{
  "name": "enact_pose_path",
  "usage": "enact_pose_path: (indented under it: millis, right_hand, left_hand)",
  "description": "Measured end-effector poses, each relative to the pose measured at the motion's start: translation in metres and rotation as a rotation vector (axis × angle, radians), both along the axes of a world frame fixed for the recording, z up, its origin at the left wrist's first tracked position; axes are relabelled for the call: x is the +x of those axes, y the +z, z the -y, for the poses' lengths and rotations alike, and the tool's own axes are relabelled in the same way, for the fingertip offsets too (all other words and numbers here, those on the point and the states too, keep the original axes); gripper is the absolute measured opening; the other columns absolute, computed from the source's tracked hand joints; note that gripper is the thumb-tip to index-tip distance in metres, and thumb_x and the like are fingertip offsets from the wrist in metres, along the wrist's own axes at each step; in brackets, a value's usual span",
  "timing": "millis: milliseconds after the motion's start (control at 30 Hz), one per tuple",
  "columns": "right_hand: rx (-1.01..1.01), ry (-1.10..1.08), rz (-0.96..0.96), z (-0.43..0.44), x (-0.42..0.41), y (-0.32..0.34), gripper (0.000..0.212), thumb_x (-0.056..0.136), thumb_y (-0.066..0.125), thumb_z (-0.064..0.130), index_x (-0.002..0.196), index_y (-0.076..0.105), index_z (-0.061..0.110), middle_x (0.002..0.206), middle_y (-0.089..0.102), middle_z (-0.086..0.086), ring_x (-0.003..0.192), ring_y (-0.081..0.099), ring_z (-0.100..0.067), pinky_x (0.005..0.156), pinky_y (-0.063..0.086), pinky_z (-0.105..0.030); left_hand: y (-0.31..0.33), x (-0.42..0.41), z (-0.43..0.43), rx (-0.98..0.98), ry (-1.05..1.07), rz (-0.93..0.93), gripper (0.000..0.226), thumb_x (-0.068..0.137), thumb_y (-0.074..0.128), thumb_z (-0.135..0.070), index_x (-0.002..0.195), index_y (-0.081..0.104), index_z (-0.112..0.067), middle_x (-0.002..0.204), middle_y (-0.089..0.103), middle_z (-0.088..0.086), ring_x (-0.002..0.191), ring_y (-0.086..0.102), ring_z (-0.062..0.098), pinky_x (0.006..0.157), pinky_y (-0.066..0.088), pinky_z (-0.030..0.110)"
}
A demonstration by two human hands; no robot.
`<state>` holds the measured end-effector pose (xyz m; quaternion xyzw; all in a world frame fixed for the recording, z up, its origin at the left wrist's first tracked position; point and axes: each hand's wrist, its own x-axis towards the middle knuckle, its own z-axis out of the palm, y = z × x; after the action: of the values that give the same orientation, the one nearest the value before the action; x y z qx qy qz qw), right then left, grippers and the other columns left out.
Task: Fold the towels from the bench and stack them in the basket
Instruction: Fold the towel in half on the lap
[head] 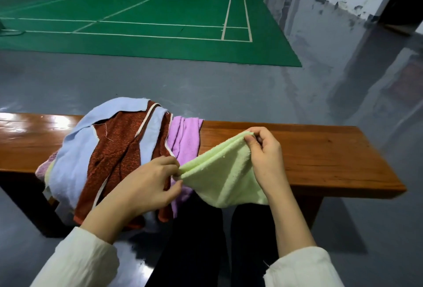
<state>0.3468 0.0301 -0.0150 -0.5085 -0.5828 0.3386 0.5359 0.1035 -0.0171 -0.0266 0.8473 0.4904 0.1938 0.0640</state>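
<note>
A pale green towel (225,172), doubled over, hangs above the front edge of the wooden bench (320,149). My left hand (151,183) pinches its left corner and my right hand (265,151) pinches its upper right corner. To the left a heap lies on the bench: a light blue towel (75,156), a rust-brown towel with white trim (119,149) and a lilac towel (185,137). No basket is in view.
The right half of the bench top is bare wood. My dark trouser legs (201,241) stand in front of the bench. Beyond it lie a grey glossy floor (206,85) and a green court mat (137,23) with white lines.
</note>
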Motion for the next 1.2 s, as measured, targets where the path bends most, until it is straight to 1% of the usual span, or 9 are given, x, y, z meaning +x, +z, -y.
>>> enact_pose_path:
  millis: [100, 267, 400, 467, 633, 733, 833, 1033, 1200]
  right_hand:
    - [0.01, -0.028, -0.009, -0.001, 0.005, 0.007, 0.023, 0.094, 0.056, 0.011, 0.082, 0.056, 0.031, 0.082, 0.062, 0.012, 0.084, 0.058, -0.013, 0.081, 0.044, -0.028]
    - [0.093, -0.133, -0.09, -0.002, 0.021, 0.039, 0.02, 0.092, 0.058, 0.005, 0.085, 0.056, 0.023, 0.078, 0.059, 0.011, 0.068, 0.053, 0.009, 0.068, 0.04, -0.01]
    - [0.221, -0.282, 0.005, 0.004, 0.029, 0.068, 0.01, 0.096, 0.052, 0.012, 0.091, 0.053, 0.02, 0.079, 0.057, 0.005, 0.075, 0.054, -0.01, 0.066, 0.04, -0.025]
    - [0.319, -0.397, 0.063, 0.009, 0.03, 0.083, 0.007, 0.098, 0.046, 0.018, 0.095, 0.053, 0.018, 0.088, 0.055, -0.001, 0.083, 0.051, -0.02, 0.067, 0.033, -0.027]
    - [0.388, -0.471, -0.008, 0.018, 0.039, 0.128, 0.014, 0.101, 0.042, 0.017, 0.104, 0.053, 0.009, 0.099, 0.053, -0.004, 0.085, 0.046, -0.015, 0.067, 0.03, -0.022]
    - [0.344, -0.349, -0.163, 0.017, 0.044, 0.15, 0.008, 0.101, 0.043, 0.018, 0.097, 0.05, 0.018, 0.087, 0.054, 0.005, 0.077, 0.05, -0.008, 0.064, 0.038, -0.018]
    - [0.33, -0.279, -0.173, 0.012, 0.052, 0.158, 0.007, 0.1, 0.047, 0.017, 0.095, 0.052, 0.02, 0.083, 0.056, 0.005, 0.073, 0.05, -0.004, 0.062, 0.039, -0.01]
    - [0.102, -0.196, -0.07, -0.03, 0.042, 0.121, 0.008, 0.099, 0.047, 0.016, 0.093, 0.052, 0.016, 0.078, 0.054, 0.002, 0.076, 0.051, -0.015, 0.061, 0.04, -0.02]
    - [0.223, -0.273, -0.151, -0.042, 0.037, 0.146, 0.006, 0.1, 0.046, 0.016, 0.097, 0.05, 0.015, 0.077, 0.051, 0.006, 0.069, 0.046, -0.007, 0.058, 0.036, -0.012]
  left_hand:
    - [0.016, 0.006, -0.011, 0.105, 0.043, 0.017, 0.042, 0.08, 0.057, -0.056, 0.066, 0.048, -0.018, 0.07, 0.043, -0.01, 0.065, 0.039, 0.005, 0.059, 0.033, 0.019]
    - [0.07, 0.029, -0.027, 0.206, 0.078, 0.174, 0.035, 0.079, 0.06, -0.042, 0.063, 0.038, -0.02, 0.06, 0.037, -0.009, 0.056, 0.034, 0.015, 0.05, 0.034, 0.03]
    - [0.117, 0.051, -0.035, 0.21, 0.197, 0.187, 0.023, 0.08, 0.073, -0.015, 0.098, 0.059, -0.013, 0.069, 0.048, -0.005, 0.064, 0.052, 0.022, 0.055, 0.036, 0.016]
    - [0.135, 0.059, -0.037, 0.267, 0.175, 0.173, 0.01, 0.081, 0.071, -0.013, 0.088, 0.064, -0.01, 0.073, 0.048, -0.006, 0.07, 0.053, 0.023, 0.057, 0.035, 0.014]
    - [0.168, 0.085, -0.025, 0.156, 0.087, 0.841, 0.011, 0.086, 0.052, -0.016, 0.086, 0.062, -0.021, 0.08, 0.06, -0.01, 0.071, 0.052, -0.006, 0.065, 0.041, 0.009]
    - [0.177, 0.097, -0.019, 0.122, 0.074, 1.007, 0.017, 0.088, 0.049, -0.023, 0.093, 0.062, -0.014, 0.081, 0.059, -0.006, 0.073, 0.052, 0.002, 0.067, 0.043, 0.019]
    - [0.178, 0.092, -0.025, 0.015, 0.057, 1.048, 0.029, 0.09, 0.056, -0.03, 0.096, 0.064, -0.003, 0.081, 0.06, 0.008, 0.074, 0.053, 0.016, 0.067, 0.043, 0.033]
    - [0.146, 0.076, -0.055, -0.102, 0.217, 0.943, 0.019, 0.097, 0.053, -0.022, 0.085, 0.067, -0.015, 0.078, 0.065, 0.0, 0.073, 0.056, 0.012, 0.063, 0.045, 0.025]
    - [0.168, 0.079, -0.074, 0.048, 0.154, 1.015, 0.019, 0.098, 0.051, -0.016, 0.084, 0.063, -0.019, 0.08, 0.059, -0.004, 0.076, 0.048, 0.007, 0.069, 0.039, 0.026]
